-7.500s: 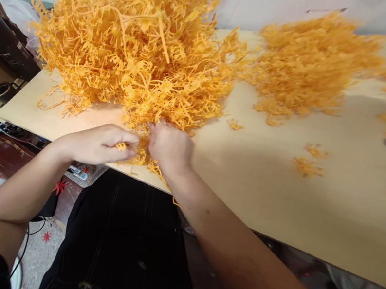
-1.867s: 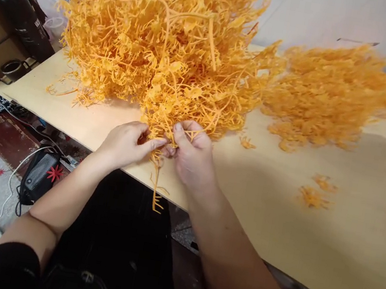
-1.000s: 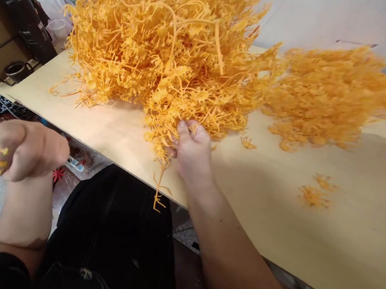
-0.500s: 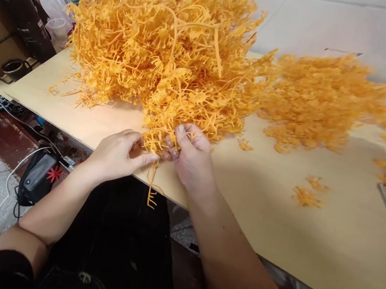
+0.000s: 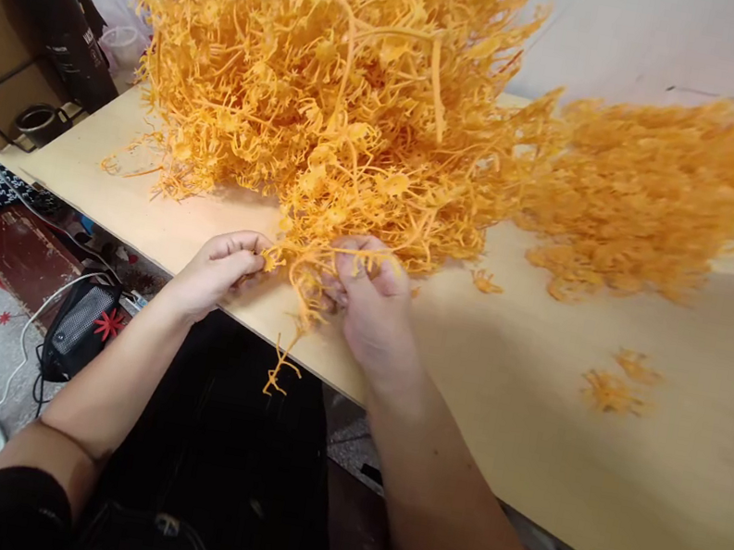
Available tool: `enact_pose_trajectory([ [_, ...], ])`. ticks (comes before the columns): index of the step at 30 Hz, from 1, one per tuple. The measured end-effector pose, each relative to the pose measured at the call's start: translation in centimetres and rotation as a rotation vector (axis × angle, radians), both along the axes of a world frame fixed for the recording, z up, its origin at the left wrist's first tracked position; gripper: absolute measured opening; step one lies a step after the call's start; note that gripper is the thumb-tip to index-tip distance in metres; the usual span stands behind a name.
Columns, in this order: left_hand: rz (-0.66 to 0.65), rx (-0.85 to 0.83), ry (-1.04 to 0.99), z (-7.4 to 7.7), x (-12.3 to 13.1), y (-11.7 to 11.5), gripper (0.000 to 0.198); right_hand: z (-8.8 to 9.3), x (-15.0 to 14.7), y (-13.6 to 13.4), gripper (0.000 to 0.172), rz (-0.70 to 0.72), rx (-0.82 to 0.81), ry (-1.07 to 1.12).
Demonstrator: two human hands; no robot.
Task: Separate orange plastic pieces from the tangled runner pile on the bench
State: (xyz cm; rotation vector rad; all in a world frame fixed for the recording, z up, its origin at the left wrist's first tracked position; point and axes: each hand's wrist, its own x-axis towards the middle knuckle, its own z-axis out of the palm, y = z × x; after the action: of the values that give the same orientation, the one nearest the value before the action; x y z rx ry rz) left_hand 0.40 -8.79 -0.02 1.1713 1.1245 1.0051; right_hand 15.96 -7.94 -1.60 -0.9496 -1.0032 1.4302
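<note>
A large heap of tangled orange plastic flower pieces on thin branching stems [image 5: 341, 92] stands on the table in front of me. At the heap's near edge, my left hand [image 5: 219, 274] is closed, thumb against fingers, at the tip of an orange piece. My right hand [image 5: 372, 309] is closed round an orange plastic stem piece [image 5: 305, 284], which spans the gap between my hands. Its thin lower end [image 5: 278, 373] hangs below the table edge, over my dark clothing. My right fingertips are partly hidden by the orange strands.
A smaller orange pile [image 5: 640, 199] lies to the right on the wooden table [image 5: 530, 396], blurred. Loose orange pieces [image 5: 615, 392] lie nearer. At the left are a dark bottle [image 5: 58, 17], a black speaker-like box [image 5: 77, 325] and a white cable [image 5: 20, 353].
My left hand has drawn left, away from the right hand, widening the gap. The hanging stem end has swung slightly left. The whole view has shifted a little.
</note>
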Motion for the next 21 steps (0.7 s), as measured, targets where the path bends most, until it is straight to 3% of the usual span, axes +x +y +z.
enact_pose_trajectory([
  [4, -0.043, -0.075, -0.247, 0.4, 0.3, -0.2, 0.012, 0.4, 0.0, -0.1, 0.034, 0.160, 0.008, -0.160],
  [7, -0.071, -0.066, -0.313, 0.3, 0.5, -0.2, 0.008, 0.7, 0.0, -0.3, 0.041, 0.229, 0.042, -0.212],
  [15, -0.061, -0.032, -0.274, 0.0, -0.5, 0.0, 0.006, 0.3, 0.1, -0.3, 0.029, 0.248, 0.059, -0.253],
  [21, -0.022, -0.003, -0.235, -0.1, -0.9, -0.1, 0.009, -0.9, -0.2, -0.3, 0.022, 0.179, 0.176, -0.498],
])
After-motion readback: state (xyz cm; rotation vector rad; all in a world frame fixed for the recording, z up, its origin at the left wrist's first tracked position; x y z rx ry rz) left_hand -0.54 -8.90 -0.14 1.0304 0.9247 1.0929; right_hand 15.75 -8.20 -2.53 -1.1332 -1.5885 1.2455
